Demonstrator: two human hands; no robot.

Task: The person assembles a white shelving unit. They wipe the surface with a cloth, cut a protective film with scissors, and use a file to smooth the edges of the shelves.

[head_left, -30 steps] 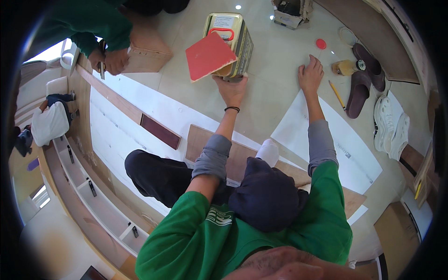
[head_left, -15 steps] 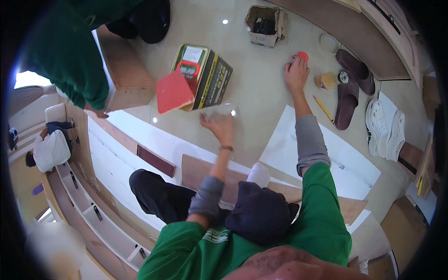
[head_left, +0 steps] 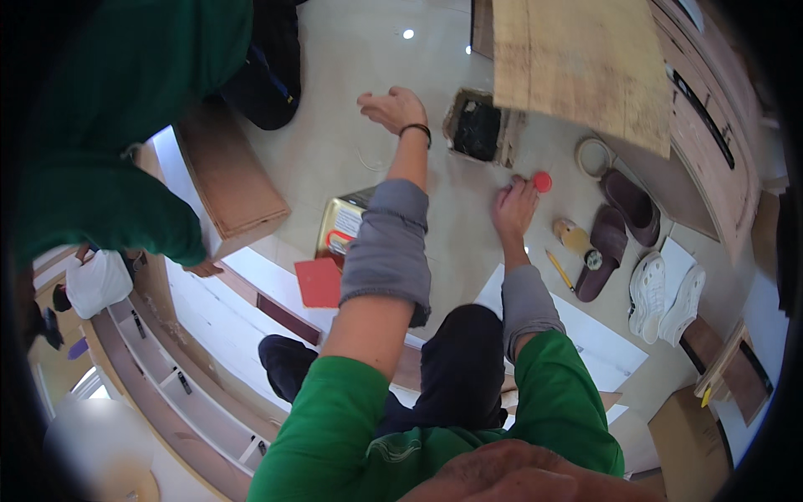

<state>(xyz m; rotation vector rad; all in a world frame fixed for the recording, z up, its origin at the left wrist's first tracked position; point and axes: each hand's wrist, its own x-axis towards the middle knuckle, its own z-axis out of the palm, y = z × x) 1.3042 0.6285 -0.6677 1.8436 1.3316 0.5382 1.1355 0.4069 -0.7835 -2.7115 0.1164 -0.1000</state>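
The rectangular yellow-and-green metal tin (head_left: 341,226) sits on the pale floor (head_left: 318,142) beside the person's raised left forearm, half hidden by its grey sleeve — a second ago the left hand (head_left: 391,107) rested against it; now that hand is lifted clear, fingers loosely spread, holding nothing. The square red lid (head_left: 319,282) lies flat by the tin. The right hand (head_left: 514,208) has slid forward, fingertips touching the small round red cap (head_left: 542,181) — not gripping it.

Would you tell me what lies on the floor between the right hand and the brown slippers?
In the head view, a yellow pencil and a small roundish yellowish object lie between the right hand and the slippers.
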